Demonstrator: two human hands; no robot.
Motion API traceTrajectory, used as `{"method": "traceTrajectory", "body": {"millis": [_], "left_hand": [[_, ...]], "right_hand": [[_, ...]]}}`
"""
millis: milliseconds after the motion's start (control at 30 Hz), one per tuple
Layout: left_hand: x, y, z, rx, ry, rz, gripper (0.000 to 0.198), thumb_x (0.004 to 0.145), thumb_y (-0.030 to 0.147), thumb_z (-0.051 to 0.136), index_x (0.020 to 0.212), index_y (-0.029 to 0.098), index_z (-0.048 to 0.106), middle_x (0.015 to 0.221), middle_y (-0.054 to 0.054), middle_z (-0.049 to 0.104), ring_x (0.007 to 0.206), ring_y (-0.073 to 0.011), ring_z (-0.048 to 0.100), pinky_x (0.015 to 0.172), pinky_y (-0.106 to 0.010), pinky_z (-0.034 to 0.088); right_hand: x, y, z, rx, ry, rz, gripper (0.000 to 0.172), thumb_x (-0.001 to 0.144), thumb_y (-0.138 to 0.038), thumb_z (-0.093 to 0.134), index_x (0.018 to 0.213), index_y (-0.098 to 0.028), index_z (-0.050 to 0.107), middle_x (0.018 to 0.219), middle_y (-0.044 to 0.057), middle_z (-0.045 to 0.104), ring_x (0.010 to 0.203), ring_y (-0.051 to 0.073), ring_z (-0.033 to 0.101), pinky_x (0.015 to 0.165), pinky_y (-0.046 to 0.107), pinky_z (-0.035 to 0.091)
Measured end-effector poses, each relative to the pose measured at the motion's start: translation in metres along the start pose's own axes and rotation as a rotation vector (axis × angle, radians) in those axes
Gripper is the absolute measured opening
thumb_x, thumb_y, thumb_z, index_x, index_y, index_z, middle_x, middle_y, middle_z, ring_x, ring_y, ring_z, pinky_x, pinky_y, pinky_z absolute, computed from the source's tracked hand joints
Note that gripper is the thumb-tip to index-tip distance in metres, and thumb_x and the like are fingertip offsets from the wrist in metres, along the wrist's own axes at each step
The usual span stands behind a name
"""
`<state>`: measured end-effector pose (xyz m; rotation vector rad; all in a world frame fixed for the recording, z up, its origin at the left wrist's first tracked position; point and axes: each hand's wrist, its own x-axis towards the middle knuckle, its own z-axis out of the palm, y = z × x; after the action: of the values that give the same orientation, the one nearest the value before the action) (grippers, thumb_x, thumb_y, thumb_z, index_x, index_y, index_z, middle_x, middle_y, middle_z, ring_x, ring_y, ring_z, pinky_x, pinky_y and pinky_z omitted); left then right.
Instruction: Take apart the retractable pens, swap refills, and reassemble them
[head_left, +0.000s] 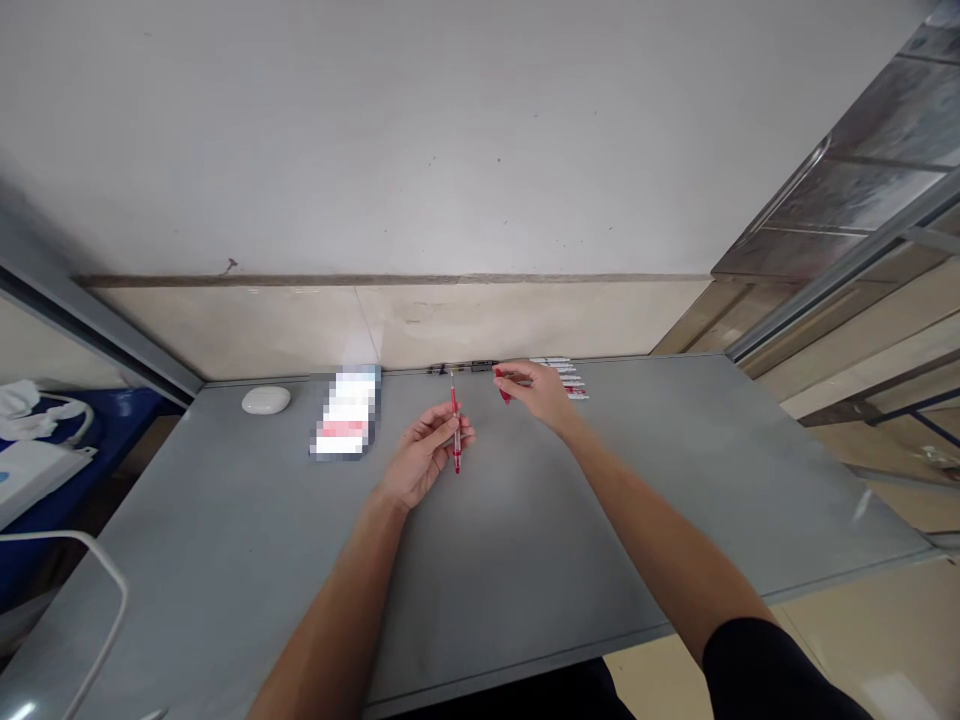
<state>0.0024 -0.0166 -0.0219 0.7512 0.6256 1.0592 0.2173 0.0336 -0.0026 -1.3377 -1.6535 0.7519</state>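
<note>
My left hand (431, 450) is closed around a red pen (457, 440) with a clear barrel, held nearly upright over the middle of the table. The pen's bare writing point faces the wall. Farther back and to the right, my right hand (534, 388) pinches with thumb and forefinger at a small red piece that looks like a pen cap (498, 373). More red pieces (505, 394) show just below these fingertips, partly hidden by the hand. A row of white pens (551, 361) lies behind and beside my right hand, some with red parts.
Small dark parts (484, 366) lie along the table's back edge by the wall. On the left of the grey table (510, 560) are a blurred-out phone (346, 412) and a white oval case (266, 401). A white cable (112, 580) curves over the lower left corner.
</note>
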Motion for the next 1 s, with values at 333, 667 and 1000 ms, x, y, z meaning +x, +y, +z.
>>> {"method": "traceTrajectory", "body": {"millis": [333, 667, 1000], "left_hand": [[0.001, 0.004, -0.007, 0.043, 0.071, 0.026, 0.021, 0.077, 0.024, 0.073, 0.097, 0.017, 0.068, 0.088, -0.003, 0.066, 0.081, -0.0142, 0.065, 0.084, -0.032, 0.053], [0.003, 0.005, -0.012, 0.037, 0.086, 0.028, 0.020, 0.079, 0.024, 0.072, 0.097, 0.016, 0.068, 0.088, -0.003, 0.067, 0.080, -0.0138, 0.065, 0.083, -0.031, 0.052], [0.001, 0.007, -0.009, 0.048, 0.095, -0.001, 0.023, 0.077, 0.025, 0.073, 0.098, 0.017, 0.068, 0.087, -0.003, 0.067, 0.079, -0.0138, 0.065, 0.081, -0.029, 0.051]], "right_hand": [[0.047, -0.003, 0.021, -0.736, -0.286, -0.259, 0.022, 0.088, -0.035, 0.053, 0.103, -0.030, 0.069, 0.102, 0.000, 0.073, 0.092, 0.020, 0.065, 0.072, 0.029, 0.044], [0.055, 0.007, 0.025, -0.996, -0.374, -0.374, 0.031, 0.095, -0.033, 0.039, 0.105, -0.025, 0.068, 0.107, 0.005, 0.071, 0.096, 0.022, 0.062, 0.064, 0.029, 0.038], [0.049, 0.014, 0.009, -1.019, -0.366, -0.371, 0.034, 0.094, -0.037, 0.039, 0.115, -0.027, 0.064, 0.115, 0.005, 0.068, 0.106, 0.023, 0.058, 0.068, 0.030, 0.042]]}}
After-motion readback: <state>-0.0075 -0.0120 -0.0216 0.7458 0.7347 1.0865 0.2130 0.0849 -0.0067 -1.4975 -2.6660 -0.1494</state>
